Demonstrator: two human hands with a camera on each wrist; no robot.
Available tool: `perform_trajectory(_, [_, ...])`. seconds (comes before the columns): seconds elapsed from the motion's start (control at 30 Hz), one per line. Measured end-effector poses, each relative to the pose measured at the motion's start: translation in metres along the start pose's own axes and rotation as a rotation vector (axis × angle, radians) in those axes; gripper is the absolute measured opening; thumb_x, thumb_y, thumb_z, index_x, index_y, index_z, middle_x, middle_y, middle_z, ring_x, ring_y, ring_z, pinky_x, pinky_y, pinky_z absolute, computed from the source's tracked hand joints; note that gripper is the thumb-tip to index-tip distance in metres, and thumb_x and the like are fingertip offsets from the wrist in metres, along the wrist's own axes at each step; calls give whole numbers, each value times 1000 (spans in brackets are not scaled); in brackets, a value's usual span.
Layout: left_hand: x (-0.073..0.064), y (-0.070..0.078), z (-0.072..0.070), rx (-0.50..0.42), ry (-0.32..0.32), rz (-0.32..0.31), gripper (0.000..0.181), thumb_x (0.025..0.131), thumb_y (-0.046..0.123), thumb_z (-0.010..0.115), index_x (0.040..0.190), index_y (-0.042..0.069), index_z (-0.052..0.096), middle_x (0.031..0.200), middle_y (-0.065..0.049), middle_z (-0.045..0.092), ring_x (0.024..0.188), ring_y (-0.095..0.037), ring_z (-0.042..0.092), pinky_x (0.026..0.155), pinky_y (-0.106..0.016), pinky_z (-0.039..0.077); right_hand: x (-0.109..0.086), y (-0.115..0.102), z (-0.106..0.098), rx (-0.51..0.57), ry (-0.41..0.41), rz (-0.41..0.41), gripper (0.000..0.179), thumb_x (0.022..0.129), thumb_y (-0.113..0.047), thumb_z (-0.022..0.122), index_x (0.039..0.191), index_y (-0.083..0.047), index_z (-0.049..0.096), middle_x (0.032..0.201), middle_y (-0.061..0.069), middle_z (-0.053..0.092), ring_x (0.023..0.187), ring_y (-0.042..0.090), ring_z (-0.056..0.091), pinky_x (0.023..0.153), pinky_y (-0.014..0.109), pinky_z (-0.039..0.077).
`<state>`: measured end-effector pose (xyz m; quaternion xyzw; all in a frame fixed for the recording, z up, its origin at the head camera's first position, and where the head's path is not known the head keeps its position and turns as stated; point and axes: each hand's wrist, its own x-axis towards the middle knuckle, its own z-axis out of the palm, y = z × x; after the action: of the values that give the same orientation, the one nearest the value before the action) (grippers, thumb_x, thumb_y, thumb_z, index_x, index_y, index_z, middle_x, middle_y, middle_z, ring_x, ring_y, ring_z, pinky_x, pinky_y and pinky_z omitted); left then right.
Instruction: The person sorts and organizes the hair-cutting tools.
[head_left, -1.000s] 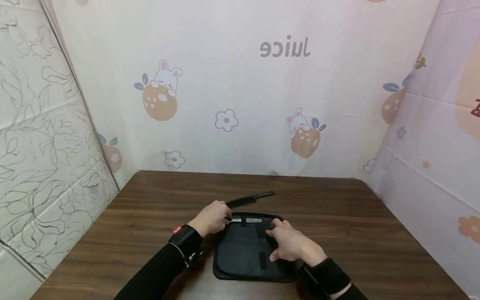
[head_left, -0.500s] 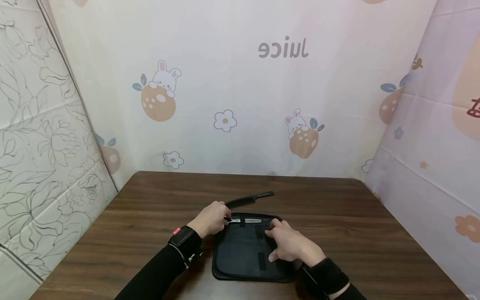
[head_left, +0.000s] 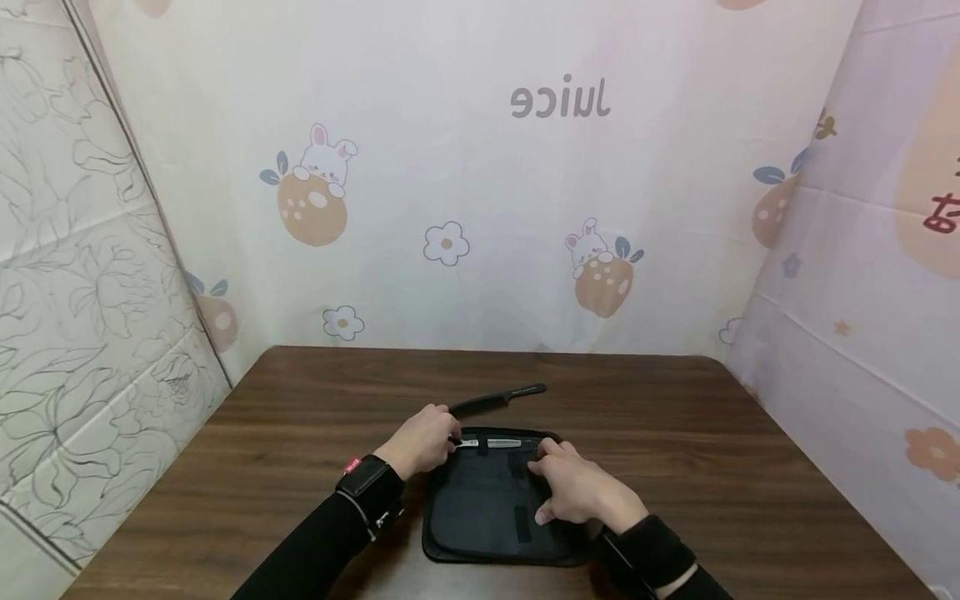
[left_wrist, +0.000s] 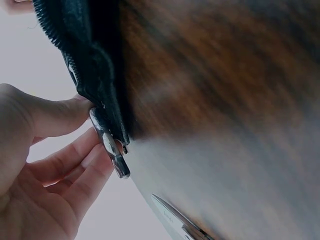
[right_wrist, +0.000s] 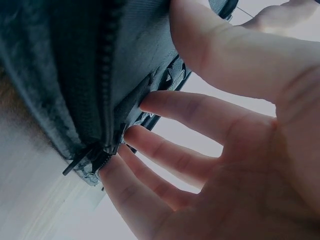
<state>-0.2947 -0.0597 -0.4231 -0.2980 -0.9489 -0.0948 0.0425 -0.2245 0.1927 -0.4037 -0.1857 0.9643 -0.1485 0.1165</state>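
Observation:
A black zip case [head_left: 480, 521] lies on the table in front of me. Along its far edge, the silver toothed blade of thinning scissors [head_left: 504, 443] sits under a small black loop. My left hand [head_left: 422, 440] pinches the handle end of these scissors at the case's far left corner; the left wrist view shows thumb and fingers on the shiny metal handle [left_wrist: 107, 142]. Resting on the case's right side is my right hand [head_left: 588, 487], fingers spread and only slightly bent. Its fingertips touch the case near the zip [right_wrist: 107, 100], and the thumb lies on the near part.
Beyond the case lies a black comb [head_left: 491, 402], its left end hidden by my left hand. A second pair of scissors [left_wrist: 180, 220] shows partly in the left wrist view. Patterned curtains [head_left: 450, 167] stand behind the wooden table [head_left: 637, 400] and at both sides.
Both hands, the case and the scissors keep their places relative to each other. Only the head view has shifted slightly, so everything appears a little further left.

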Motion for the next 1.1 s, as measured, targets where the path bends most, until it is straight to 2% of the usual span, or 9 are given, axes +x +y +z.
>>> perform_trajectory(0.23, [-1,2,0,-2,-9,-2,12,93,11,74,105,11,78,101,-5,66,103,-28,61,90,-40,52,0,0,0,-9,-1,18,63,76,-19,90,131,1,67,132,8,50,113,25,45,81,41,46])
perform_trajectory(0.63, [-2,3,3,10,-12,-17,11,93,11,75,103,11,78,98,-4,64,101,-27,60,88,-39,52,1,-2,2,-7,-11,-14,63,77,-19,90,131,1,66,130,9,51,110,26,44,79,43,46])
perform_trajectory(0.87, [1,5,3,16,-4,-2,10,93,11,74,103,12,78,99,-4,65,100,-26,60,87,-38,53,1,-2,0,-10,-7,12,63,76,-19,90,131,1,67,129,7,51,110,25,44,80,43,45])
perform_trajectory(1.1, [4,8,1,33,-37,-16,12,95,13,72,106,13,78,104,-4,65,105,-25,60,87,-38,54,2,-3,-1,-17,-1,22,62,76,-20,91,130,0,67,130,7,51,113,26,45,83,45,47])
